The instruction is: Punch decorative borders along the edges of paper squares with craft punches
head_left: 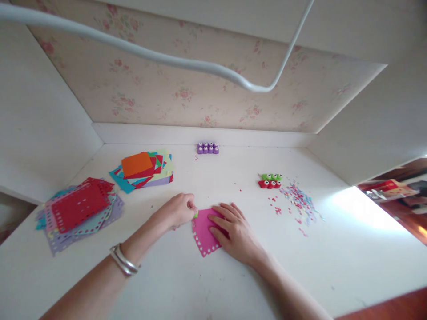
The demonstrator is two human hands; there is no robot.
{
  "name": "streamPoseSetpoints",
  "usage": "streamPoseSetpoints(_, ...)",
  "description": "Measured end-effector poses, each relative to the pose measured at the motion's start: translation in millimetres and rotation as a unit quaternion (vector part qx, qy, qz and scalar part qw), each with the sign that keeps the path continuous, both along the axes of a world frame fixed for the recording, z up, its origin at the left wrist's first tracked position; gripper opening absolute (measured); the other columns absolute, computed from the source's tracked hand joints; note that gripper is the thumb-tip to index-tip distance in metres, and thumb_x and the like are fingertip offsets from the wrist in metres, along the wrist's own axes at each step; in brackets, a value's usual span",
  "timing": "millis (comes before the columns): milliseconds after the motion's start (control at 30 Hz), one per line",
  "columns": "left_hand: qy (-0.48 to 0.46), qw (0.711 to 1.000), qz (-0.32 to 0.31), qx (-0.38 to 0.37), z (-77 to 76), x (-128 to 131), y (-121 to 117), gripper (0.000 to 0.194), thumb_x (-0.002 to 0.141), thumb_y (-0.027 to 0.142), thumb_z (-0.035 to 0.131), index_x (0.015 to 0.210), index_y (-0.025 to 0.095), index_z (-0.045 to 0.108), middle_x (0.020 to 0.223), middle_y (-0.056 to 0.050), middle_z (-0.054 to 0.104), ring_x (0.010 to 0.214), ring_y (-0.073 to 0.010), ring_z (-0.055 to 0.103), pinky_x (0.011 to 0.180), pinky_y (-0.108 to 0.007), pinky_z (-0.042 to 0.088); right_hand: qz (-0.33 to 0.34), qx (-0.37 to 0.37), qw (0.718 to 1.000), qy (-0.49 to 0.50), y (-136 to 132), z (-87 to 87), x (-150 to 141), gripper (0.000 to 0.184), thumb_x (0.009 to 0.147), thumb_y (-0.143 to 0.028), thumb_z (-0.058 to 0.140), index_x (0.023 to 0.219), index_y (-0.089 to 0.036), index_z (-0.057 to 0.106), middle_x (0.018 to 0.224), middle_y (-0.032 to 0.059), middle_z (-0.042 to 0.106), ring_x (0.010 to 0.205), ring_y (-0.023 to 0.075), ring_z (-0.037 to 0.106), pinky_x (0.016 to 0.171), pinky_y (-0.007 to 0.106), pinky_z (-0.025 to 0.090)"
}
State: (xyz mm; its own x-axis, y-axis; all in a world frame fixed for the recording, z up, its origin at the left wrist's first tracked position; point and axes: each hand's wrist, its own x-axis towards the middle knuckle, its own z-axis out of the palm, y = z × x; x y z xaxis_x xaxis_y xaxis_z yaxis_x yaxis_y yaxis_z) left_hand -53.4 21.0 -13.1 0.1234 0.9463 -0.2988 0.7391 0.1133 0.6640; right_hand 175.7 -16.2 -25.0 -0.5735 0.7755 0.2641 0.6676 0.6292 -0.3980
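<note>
A pink sheet of paper (204,227) lies in front of me, with small shapes punched out along its left and lower edges. At its upper left corner my left hand (180,210) is closed around a small green craft punch (195,214); most of the punch is hidden by the fingers. My right hand (234,232) rests flat on the right part of the sheet, fingers spread and pressing it to the table, and covers that side.
To the left lie a pile of punched sheets (80,206) and a pile of coloured paper (136,165). Purple punches (207,149) stand at the back. Red and green punches (270,182) sit on the right beside scattered paper confetti (302,202). A white cable (200,66) hangs overhead.
</note>
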Motion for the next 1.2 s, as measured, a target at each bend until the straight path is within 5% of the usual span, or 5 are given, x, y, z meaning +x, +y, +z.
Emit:
streamPoseSetpoints(233,-0.027,0.999,-0.001,-0.044,16.9,7,2,0.009,0.061,0.021,0.06,0.064,0.018,0.052,0.049,0.006,0.043,0.045,-0.0094,0.038,0.043,-0.021,0.025,0.007,0.011,1.0,0.005,-3,3.7,0,0.028,0.094,-0.03,0.056,0.12,-0.028,0.067,0.133,0.0055,0.061,0.126,0.026,0.051,0.113,0.052,0.032)
streamPoseSetpoints(433,-0.081,0.994,-0.019,-0.071,29.1,-5,-9,0.021,0.073,0.038,0.057,0.075,0.017,0.057,0.055,0.005,0.049,0.045,-0.01,0.042,0.043,-0.021,0.034,0.01,0.017,1.0,0.021,-1,0.2,3,0.029,0.092,-0.029,0.059,0.12,-0.029,0.067,0.131,0.0054,0.062,0.124,0.0257,0.053,0.112,0.052,0.033)
streamPoseSetpoints(633,-0.097,0.995,0.002,-0.001,19.5,-30,-15,0.035,0.081,0.049,0.055,0.082,0.016,0.064,0.064,0.0,0.058,0.053,-0.0131,0.051,0.048,-0.022,0.041,0.01,0.012,0.999,0.029,1,0.0,6,0.03,0.09,-0.026,0.059,0.119,-0.029,0.068,0.13,0.0048,0.063,0.124,0.0259,0.053,0.112,0.052,0.035)
streamPoseSetpoints(867,-0.086,0.99,-0.003,0.116,-0.1,-57,-30,0.035,0.083,0.045,0.06,0.107,0.02,0.069,0.108,-0.008,0.066,0.069,-0.0158,0.063,0.066,-0.028,0.054,0.013,-0.007,0.999,0.035,1,2.6,7,0.03,0.09,-0.025,0.059,0.119,-0.028,0.068,0.13,0.0052,0.063,0.125,0.0274,0.052,0.112,0.054,0.035)
streamPoseSetpoints(1200,-0.103,0.967,0.027,0.232,-13.1,-29,-63,0.037,0.088,0.033,0.062,0.124,0.029,0.059,0.102,-0.001,0.073,0.068,-0.0148,0.068,0.069,-0.026,0.059,0.02,-0.025,0.991,0.127,-12,28.8,-17,0.036,0.093,-0.02,0.054,0.128,-0.024,0.059,0.127,0.0081,0.064,0.118,0.0216,0.058,0.104,0.037,0.048)
